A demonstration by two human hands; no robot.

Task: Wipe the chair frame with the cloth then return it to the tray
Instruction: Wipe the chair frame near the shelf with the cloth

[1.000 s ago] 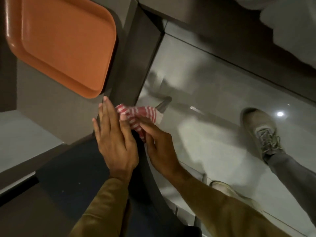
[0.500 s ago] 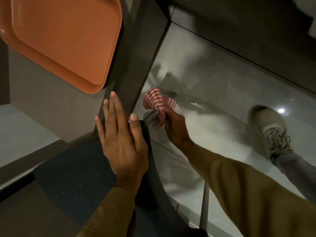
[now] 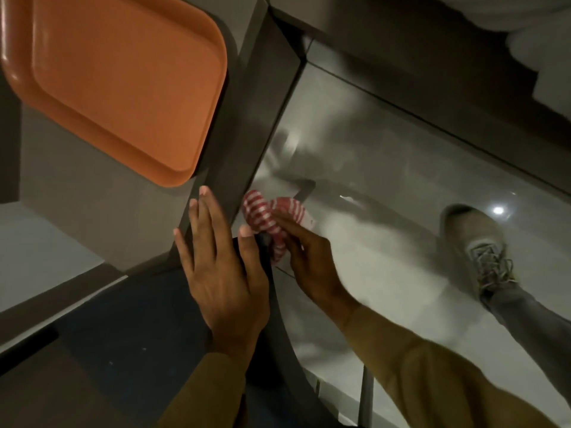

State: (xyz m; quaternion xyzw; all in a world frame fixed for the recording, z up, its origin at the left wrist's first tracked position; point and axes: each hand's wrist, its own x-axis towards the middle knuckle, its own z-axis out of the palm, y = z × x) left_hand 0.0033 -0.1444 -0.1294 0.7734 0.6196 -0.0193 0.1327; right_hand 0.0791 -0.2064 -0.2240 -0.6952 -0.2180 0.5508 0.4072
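**Cloth bunched against the chair's edge**

My right hand (image 3: 312,257) has its grip pinched tight on the red-and-white striped cloth (image 3: 268,220), pressing the bunched fabric against the dark curved chair frame (image 3: 278,319) at its upper end. My left hand (image 3: 222,273) lies flat, fingers spread and clamped on nothing, resting on the chair beside the cloth. The orange tray (image 3: 123,78) sits on the counter (image 3: 77,211) above, apart from the cloth. My shoe (image 3: 475,242) stands on the glossy floor (image 3: 386,180).

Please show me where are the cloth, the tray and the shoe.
cloth (image 3: 268,215): head view, striped bunch above the fingers.
tray (image 3: 123,72): head view, flat orange bottom.
shoe (image 3: 475,242): head view, upper near the laces.
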